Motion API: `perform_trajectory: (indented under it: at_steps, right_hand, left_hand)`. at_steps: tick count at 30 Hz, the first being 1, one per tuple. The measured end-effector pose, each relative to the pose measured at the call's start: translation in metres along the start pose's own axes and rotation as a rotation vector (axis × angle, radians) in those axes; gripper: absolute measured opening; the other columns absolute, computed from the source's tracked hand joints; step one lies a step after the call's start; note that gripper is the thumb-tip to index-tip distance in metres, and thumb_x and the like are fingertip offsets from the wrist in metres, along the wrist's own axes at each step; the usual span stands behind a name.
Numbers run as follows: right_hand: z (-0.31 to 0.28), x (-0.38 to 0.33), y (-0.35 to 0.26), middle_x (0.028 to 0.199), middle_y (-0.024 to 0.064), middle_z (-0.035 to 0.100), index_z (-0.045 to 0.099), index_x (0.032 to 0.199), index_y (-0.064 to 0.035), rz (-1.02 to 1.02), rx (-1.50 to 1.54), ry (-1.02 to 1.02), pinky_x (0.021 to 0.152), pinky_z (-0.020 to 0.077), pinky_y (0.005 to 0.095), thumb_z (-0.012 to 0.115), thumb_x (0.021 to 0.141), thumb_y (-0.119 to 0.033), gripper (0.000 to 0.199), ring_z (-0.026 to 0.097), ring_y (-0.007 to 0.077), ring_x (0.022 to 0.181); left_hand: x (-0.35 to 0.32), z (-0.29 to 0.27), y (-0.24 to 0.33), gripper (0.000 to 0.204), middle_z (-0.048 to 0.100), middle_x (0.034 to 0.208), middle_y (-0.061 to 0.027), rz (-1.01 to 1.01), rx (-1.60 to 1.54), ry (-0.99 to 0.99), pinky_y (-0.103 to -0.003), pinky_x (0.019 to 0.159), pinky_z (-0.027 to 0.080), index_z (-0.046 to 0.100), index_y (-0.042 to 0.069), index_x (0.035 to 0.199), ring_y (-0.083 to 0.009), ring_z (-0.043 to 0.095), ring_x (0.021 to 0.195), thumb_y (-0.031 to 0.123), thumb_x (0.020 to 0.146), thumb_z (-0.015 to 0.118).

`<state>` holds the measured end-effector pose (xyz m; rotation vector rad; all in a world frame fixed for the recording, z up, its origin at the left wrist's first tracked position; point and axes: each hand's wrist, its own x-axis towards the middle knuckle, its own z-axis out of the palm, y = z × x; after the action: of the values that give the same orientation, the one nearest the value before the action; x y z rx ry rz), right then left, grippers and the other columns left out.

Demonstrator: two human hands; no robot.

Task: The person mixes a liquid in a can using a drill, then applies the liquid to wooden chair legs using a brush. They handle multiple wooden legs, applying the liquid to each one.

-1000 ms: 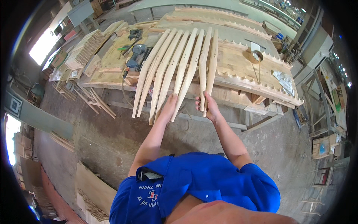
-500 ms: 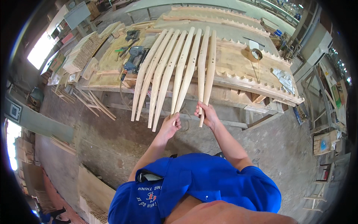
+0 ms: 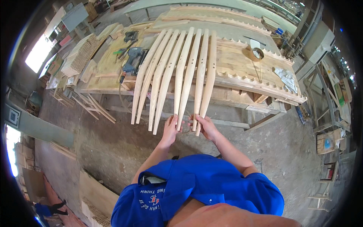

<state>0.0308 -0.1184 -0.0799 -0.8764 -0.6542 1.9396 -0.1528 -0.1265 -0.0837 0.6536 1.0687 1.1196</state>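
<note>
Several pale, curved wooden chair legs (image 3: 158,81) lie side by side across the bench, their narrow ends overhanging its near edge. Some have small paired holes about midway. My left hand (image 3: 171,130) is closed around the narrow end of a chair leg (image 3: 178,90) in the middle of the row, with another leg close on its right. My right hand (image 3: 207,128) grips the lower ends of the two rightmost legs, the outer one (image 3: 209,79) included. Its thumb lies on top; the fingers beneath are partly hidden.
The wooden workbench (image 3: 234,89) carries scalloped strips (image 3: 261,78), a tape roll (image 3: 256,55) and a crumpled plastic bag (image 3: 285,79). A nail gun (image 3: 133,60) lies left of the legs. Stacked wood pieces (image 3: 80,56) stand farther left. A person (image 3: 49,209) is at lower left.
My right hand has moved left and slightly toward me, bringing the two rightmost legs' narrow ends closer to the others. My left hand has shifted a little left and toward me.
</note>
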Motion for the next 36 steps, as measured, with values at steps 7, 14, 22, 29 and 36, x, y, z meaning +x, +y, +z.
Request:
perform_trajectory:
  at_steps: [7, 14, 22, 29, 36]
  right_hand:
    - [0.002, -0.019, -0.002, 0.107, 0.0182, 0.058, 0.037, 0.13, 0.0015, -0.026, -0.117, 0.125, 0.066, 0.0571, 0.0378, 0.05, 0.094, -0.02, 0.044, 0.062, 0.027, 0.094]
    - [0.012, -0.017, -0.008, 0.1, 0.0146, 0.061, 0.046, 0.116, 0.0027, 0.04, -0.021, 0.049, 0.062, 0.0576, 0.0355, 0.049, 0.094, -0.021, 0.033, 0.064, 0.024, 0.085]
    - [0.001, -0.022, -0.017, 0.098, 0.0127, 0.062, 0.048, 0.116, 0.0014, 0.124, -0.271, 0.053, 0.061, 0.0574, 0.0349, 0.054, 0.092, -0.031, 0.041, 0.065, 0.0207, 0.084]
    - [-0.081, -0.042, -0.116, 0.087, 0.006, 0.064, 0.058, 0.115, -0.0024, -0.144, -0.887, -0.001, 0.061, 0.0492, 0.0245, 0.059, 0.089, -0.025, 0.034, 0.061, 0.0104, 0.068]
    - [-0.206, -0.036, -0.276, 0.077, 0.0126, 0.065, 0.062, 0.102, -0.0045, -0.891, -1.221, 0.746, 0.06, 0.0503, 0.0318, 0.062, 0.082, -0.016, 0.024, 0.063, 0.0201, 0.066]
  left_hand:
    - [-0.015, -0.014, 0.005, 0.034, 0.062, 0.08, -0.0076, 0.094, 0.367, 0.128, -0.023, 0.05, 0.047, 0.051, 0.004, 0.094, -0.0134, 0.062, 0.061, 0.039, 0.094, 0.048]
    - [-0.022, -0.023, 0.008, 0.038, 0.058, 0.085, -0.0102, 0.04, 0.306, 0.072, -0.025, 0.053, 0.049, 0.048, 0.001, 0.098, -0.016, 0.063, 0.063, 0.039, 0.094, 0.046]
    - [-0.043, -0.014, 0.003, 0.047, 0.058, 0.102, -0.0126, 0.652, 0.75, 0.352, -0.025, 0.061, 0.048, 0.045, 0.001, 0.121, -0.0187, 0.059, 0.085, 0.026, 0.085, 0.064]
    - [-0.039, 0.062, 0.044, 0.023, 0.06, 0.087, -0.0078, 0.7, 0.743, 0.062, -0.025, 0.066, 0.046, 0.058, 0.001, 0.106, -0.0134, 0.055, 0.072, 0.008, 0.084, 0.062]
    - [0.045, 0.169, 0.068, 0.018, 0.06, 0.086, -0.0039, 0.287, 0.448, -0.343, -0.024, 0.069, 0.047, 0.058, 0.001, 0.101, -0.0098, 0.056, 0.076, 0.016, 0.093, 0.051]
